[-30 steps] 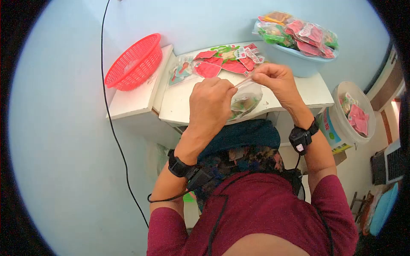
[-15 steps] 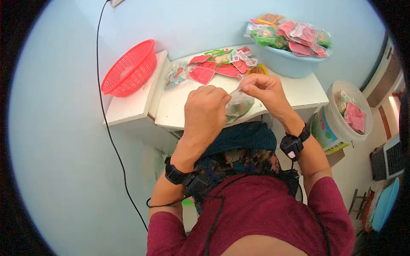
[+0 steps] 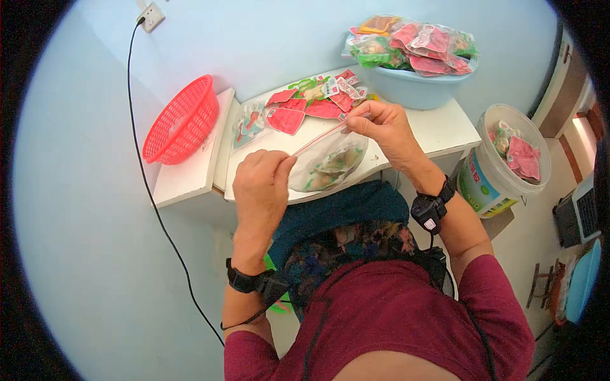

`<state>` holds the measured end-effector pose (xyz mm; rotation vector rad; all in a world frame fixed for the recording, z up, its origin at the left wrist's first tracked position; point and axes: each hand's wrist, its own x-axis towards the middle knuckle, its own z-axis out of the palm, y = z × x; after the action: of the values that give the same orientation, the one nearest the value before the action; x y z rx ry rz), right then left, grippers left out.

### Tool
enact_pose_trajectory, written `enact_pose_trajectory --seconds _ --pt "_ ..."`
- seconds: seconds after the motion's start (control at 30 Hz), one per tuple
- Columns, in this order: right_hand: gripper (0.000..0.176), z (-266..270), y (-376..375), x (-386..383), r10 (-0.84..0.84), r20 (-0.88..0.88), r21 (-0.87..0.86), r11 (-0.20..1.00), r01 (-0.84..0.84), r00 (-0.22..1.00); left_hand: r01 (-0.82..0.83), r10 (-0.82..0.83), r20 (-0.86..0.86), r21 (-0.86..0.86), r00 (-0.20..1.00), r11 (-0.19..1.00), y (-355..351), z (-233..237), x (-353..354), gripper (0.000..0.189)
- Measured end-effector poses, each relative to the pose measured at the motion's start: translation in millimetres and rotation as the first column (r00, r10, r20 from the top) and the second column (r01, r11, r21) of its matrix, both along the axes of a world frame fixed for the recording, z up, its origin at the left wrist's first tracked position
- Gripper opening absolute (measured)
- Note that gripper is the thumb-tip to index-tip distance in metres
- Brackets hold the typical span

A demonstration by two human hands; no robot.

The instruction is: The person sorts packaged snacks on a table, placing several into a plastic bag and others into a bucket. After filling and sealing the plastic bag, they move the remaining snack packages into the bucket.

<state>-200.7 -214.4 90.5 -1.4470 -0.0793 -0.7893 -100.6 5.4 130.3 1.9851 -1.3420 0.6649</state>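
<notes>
A clear zip bag (image 3: 330, 162) with small green and pale packets inside hangs between my hands, above the near edge of the white table (image 3: 254, 168). My left hand (image 3: 262, 190) pinches its top edge at the left end. At the other end of the reddish zip strip, my right hand (image 3: 386, 132) grips the corner between thumb and fingers. The strip is stretched straight between them. Beyond the bag lie several red packets (image 3: 286, 119) and green-and-white ones, with a clear bag (image 3: 251, 124) of small items to their left.
On the left stands a red plastic basket (image 3: 181, 120), tilted. A light blue basin (image 3: 413, 89) heaped with bagged packets sits at the back right. On the floor at right is a white bucket (image 3: 483, 178) holding packets. A black cable (image 3: 149, 181) runs down the wall.
My hands have moved apart, the left one going left and down. The zip bag's top edge is now stretched wide, and more of the bag shows. The view has shifted slightly.
</notes>
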Motion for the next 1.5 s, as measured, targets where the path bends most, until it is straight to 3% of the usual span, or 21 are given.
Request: enact_pose_trajectory --seconds 0.3,0.43,0.6,0.7,0.8,0.9,0.93,1.03,1.13,1.3,1.4,1.5 --pt "0.012 4.8 1.5 6.4 0.065 0.011 0.054 0.996 -0.065 0.998 0.021 -0.018 -0.111 0.027 0.994 0.999 3.6 8.0 1.2 0.011" --pt "0.01 10.1 1.1 3.1 0.085 -0.09 -0.023 0.996 -0.087 0.992 0.041 -0.041 -0.015 -0.006 0.999 0.999 -13.2 17.4 -11.0 0.011" --pt "0.013 10.3 6.9 0.0 0.106 -0.022 0.022 0.994 -0.106 0.994 0.095 -0.095 -0.009 -0.002 0.995 0.995 -32.1 9.3 -17.5 0.011" --pt "0.012 5.9 4.0 -3.2 0.086 -0.047 -0.006 0.996 -0.086 0.995 0.107 -0.107 -0.048 -0.005 0.993 0.994 -33.4 5.4 -17.3 0.009" --pt "0.016 1.1 -2.0 -8.2 0.064 -0.171 -0.087 0.993 -0.08 0.983 0.079 -0.08 0.039 0.008 0.996 0.997 -33.5 5.5 -23.2 0.008" --pt "0.027 -8.5 -4.2 -3.4 0.048 -0.033 -0.206 0.977 -0.054 0.998 0.061 -0.061 0.083 -0.005 0.995 0.998 -34.9 6.0 -21.3 0.008" --pt "0.04 -14.6 -8.9 -1.9 0.122 -0.078 -0.172 0.976 -0.134 0.99 0.061 -0.059 0.096 -0.019 0.994 0.998 -35.7 6.3 -20.3 0.008" --pt "0.045 -28.4 -11.3 2.4 0.154 -0.138 -0.187 0.966 -0.178 0.978 0.065 -0.06 0.114 -0.042 0.992 0.997 -38.7 6.6 -17.2 0.007" --pt "0.047 -36.3 -12.5 5.5 0.062 -0.155 -0.363 0.924 -0.116 0.986 0.063 -0.059 0.097 -0.034 0.993 0.997 -43.1 6.5 -15.5 0.007" --pt "0.035 -40.3 -15.4 6.6 0.094 -0.319 -0.356 0.91 -0.211 0.943 0.042 -0.037 0.104 -0.044 0.994 0.998 -47.3 3.3 0.3 0.012" --pt "0.029 -46.8 -16.3 8.9 0.096 -0.312 -0.35 0.913 -0.209 0.945 0.043 -0.043 0.013 0.016 0.999 0.999 -52.2 2.0 21.6 0.016" --pt "0.028 -47.4 -15.3 8.3 0.115 -0.319 -0.3 0.929 -0.215 0.941 0.121 -0.079 -0.323 0.112 0.943 0.986 -58.6 -4.3 53.2 0.02"
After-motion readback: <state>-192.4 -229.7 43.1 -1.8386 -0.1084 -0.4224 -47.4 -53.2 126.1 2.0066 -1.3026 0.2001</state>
